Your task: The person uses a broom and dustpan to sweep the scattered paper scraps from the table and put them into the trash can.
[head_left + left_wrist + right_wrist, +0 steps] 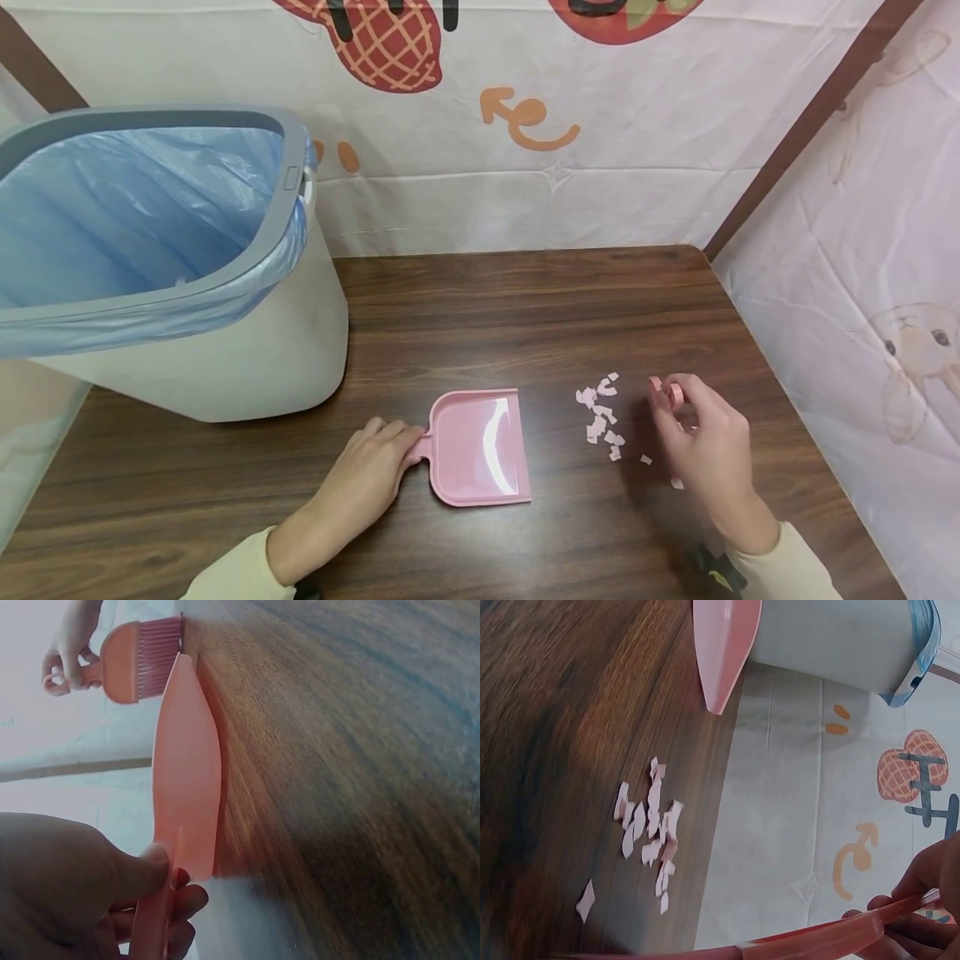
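Observation:
A pink dustpan [472, 450] lies on the wooden table with its wide edge facing right. My left hand [363, 479] grips its handle, the thumb along the top in the left wrist view. To the right, my right hand [712, 450] holds a small pink hand brush [120, 664] by its handle. The brush stands upright with its bristles [160, 656] pointing down at the tabletop. From the head, that hand hides most of the brush. Between dustpan and brush lie several pale pink paper scraps [597, 421], most in a loose cluster, with a stray scrap [646, 459] nearer the brush.
A tall grey-white trash bin [315, 350] with a blue bag liner [150, 217] stands on the table's left side. Printed cloth [637, 192] hangs behind the table and along its right side. The table's edge [780, 375] runs close beyond my right hand.

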`<state>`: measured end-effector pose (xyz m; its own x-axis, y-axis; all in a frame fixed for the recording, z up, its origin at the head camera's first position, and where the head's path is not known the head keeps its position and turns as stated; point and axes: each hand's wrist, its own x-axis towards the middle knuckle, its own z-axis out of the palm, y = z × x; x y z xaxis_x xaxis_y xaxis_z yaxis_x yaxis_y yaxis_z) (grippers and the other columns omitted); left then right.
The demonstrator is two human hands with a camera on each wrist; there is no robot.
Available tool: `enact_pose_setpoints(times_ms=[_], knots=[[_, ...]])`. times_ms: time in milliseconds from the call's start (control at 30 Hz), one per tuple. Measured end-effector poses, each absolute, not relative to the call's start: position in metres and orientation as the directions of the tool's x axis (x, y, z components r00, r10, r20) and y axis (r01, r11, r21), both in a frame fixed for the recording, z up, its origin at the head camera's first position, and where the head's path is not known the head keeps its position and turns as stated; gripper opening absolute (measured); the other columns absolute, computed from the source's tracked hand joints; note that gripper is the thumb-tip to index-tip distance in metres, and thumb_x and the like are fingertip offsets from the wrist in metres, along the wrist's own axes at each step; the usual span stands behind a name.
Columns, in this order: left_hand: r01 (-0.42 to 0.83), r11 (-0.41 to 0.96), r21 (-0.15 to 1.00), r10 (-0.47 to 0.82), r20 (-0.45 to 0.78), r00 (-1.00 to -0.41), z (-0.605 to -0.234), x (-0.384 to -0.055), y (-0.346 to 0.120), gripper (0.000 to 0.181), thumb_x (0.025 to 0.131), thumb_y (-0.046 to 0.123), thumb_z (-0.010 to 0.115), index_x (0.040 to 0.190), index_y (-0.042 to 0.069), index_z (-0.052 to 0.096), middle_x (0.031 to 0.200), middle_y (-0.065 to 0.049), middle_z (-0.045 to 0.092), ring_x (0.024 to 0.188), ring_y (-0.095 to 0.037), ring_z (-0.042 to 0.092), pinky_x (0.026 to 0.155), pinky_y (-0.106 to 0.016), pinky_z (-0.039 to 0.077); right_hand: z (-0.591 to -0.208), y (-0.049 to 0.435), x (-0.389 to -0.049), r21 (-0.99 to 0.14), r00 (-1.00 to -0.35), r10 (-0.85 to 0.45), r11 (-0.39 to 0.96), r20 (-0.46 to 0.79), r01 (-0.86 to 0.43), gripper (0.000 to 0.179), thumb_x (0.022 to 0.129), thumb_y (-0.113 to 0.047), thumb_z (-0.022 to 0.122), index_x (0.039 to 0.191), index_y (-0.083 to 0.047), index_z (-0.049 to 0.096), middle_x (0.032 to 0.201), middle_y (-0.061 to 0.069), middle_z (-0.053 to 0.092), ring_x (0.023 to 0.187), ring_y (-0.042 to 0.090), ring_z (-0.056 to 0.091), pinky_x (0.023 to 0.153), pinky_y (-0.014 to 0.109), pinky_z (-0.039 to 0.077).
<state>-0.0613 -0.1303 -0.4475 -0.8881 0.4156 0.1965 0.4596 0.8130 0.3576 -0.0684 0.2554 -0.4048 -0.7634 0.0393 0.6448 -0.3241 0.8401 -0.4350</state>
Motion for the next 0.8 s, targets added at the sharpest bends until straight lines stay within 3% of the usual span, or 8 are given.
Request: enact_pose_setpoints(times_ms=[233,467,633,800], knots=[[0.459,0.815,0.353,0.415,0.195,-0.889,-0.448,-0.062,-0.13,0.02,0.092,0.011,0.074,0.111,0.005,0.073,0.098,-0.001,0.07,0.084,-0.019,0.054,0.077,-0.041,0.048,-0.408,0.245,-0.074,-0.489,-0.757,0.06,0.796,0.651,-0.358,0.011,0.082,0.002,0.072,0.09,-0.005,0.069,0.073,0.001,0.065,0.065,0.013,0.064,0.061,0.013,0.05],[0.461,0.813,0.356,0.417,0.198,-0.887,-0.448,-0.061,-0.13,0.021,0.092,0.011,0.074,0.111,0.005,0.073,0.098,-0.001,0.07,0.084,-0.018,0.054,0.078,-0.041,0.048,-0.411,0.242,-0.082,-0.546,-0.704,0.115,0.721,0.7,-0.426,0.015,0.08,0.009,0.074,0.091,0.001,0.067,0.08,0.009,0.072,0.07,-0.005,0.06,0.059,0.009,0.048],[0.467,0.811,0.352,0.422,0.201,-0.884,-0.448,-0.061,-0.131,0.021,0.091,0.011,0.074,0.111,0.005,0.073,0.098,-0.001,0.07,0.084,-0.019,0.054,0.076,-0.041,0.048,-0.408,0.242,-0.088,-0.583,-0.659,0.15,0.635,0.737,-0.507,0.013,0.082,0.011,0.074,0.092,0.007,0.067,0.089,0.016,0.075,0.083,-0.004,0.065,0.071,0.008,0.049],[0.459,0.815,0.354,0.419,0.186,-0.889,-0.447,-0.062,-0.131,0.021,0.092,0.01,0.074,0.112,0.005,0.073,0.099,-0.001,0.07,0.085,-0.019,0.054,0.076,-0.041,0.048,-0.405,0.249,-0.102,-0.536,-0.668,0.005,0.602,0.744,-0.592,0.019,0.081,0.017,0.073,0.096,0.004,0.07,0.095,0.014,0.076,0.094,0.004,0.069,0.087,0.014,0.05]])
